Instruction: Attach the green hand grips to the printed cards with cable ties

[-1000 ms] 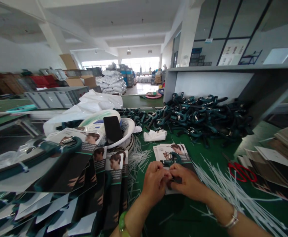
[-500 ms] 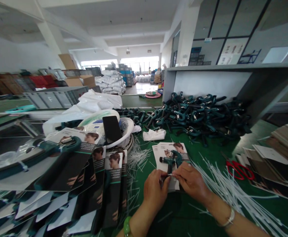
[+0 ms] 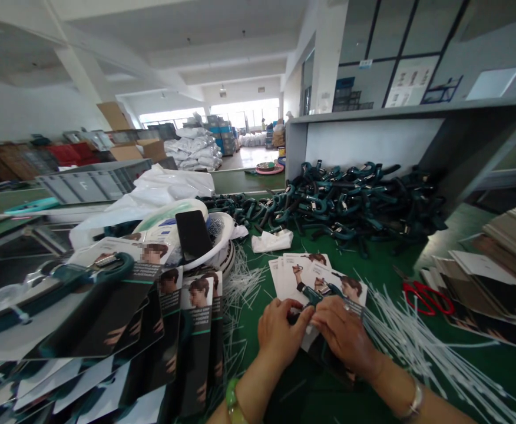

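Note:
A dark green and black hand grip strengthener [image 3: 311,294] with a metal spring lies against a printed backing card [image 3: 350,288] at the bench front. My left hand [image 3: 282,333] is closed on the strengthener's left side, thumb and fingers pinching it. My right hand [image 3: 346,338] is closed over the strengthener and its card from the right, and its fingertips meet my left thumb. What lies under those fingertips is mostly hidden. More printed cards [image 3: 278,274] lie flat just beneath and behind. White cable ties [image 3: 417,347] are spread beside my right forearm.
Loose grip strengtheners [image 3: 341,200] are heaped under a grey shelf [image 3: 297,144]. Carded ones [image 3: 108,312] are stacked at left. Red-handled scissors [image 3: 426,297] and card stacks [image 3: 496,277] lie right. A black phone [image 3: 194,234] rests by a white bowl [image 3: 222,227]; a crumpled tissue [image 3: 272,241] is behind the cards.
The strengthener and its card have turned, so the card now shows tilted to the right. My right hand has moved from pinching near a white tie to covering the strengthener.

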Demonstrator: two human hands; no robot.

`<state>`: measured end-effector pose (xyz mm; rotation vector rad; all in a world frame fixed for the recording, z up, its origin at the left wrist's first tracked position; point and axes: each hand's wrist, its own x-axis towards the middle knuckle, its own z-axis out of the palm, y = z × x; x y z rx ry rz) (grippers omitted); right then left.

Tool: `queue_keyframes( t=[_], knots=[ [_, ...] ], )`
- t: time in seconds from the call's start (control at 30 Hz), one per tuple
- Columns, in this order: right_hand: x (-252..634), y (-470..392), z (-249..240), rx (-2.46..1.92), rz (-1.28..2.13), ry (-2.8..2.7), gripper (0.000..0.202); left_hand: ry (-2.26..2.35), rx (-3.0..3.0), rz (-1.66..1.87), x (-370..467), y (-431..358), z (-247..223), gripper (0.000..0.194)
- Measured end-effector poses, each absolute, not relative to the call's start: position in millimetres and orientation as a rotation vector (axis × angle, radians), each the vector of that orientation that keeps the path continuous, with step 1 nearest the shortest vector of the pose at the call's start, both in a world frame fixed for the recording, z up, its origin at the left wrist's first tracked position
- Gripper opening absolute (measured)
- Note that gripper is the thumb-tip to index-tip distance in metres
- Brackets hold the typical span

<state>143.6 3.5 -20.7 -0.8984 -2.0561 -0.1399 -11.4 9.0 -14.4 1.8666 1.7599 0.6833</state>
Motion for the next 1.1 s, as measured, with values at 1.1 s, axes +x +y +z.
queue_keyframes(
  t=[1.1],
  knots=[
    [120, 10, -15, -1.078, 0.409, -2.028, 0.02, 1.786, 1.899, 0.728, -30, -5, -20, 0.028]
  ],
)
